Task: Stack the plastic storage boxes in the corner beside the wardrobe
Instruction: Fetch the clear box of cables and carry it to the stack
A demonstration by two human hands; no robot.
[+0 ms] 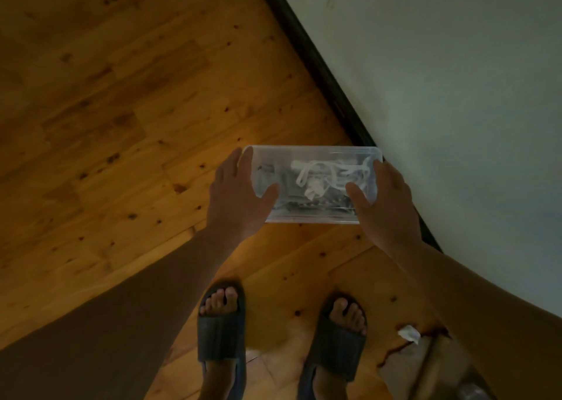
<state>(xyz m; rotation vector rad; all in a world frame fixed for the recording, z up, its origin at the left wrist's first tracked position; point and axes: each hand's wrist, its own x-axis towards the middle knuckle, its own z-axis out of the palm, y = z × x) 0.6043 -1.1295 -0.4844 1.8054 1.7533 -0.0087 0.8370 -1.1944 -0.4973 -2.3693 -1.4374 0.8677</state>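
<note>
You held the clear rectangular plastic storage box (313, 186) btwn left hand (237, 199) & right hand (386, 205), fingers clamped on its ends; prob. you needed it level & both grips firm

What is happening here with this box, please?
A person in slippers stands on a wooden floor beside a wall and holds a clear box by its two ends, with the left grip on one end and the right grip on the other. White cords lie inside the box. No other box and no wardrobe are in view, so nothing is stacked yet as far as this view shows.
</note>
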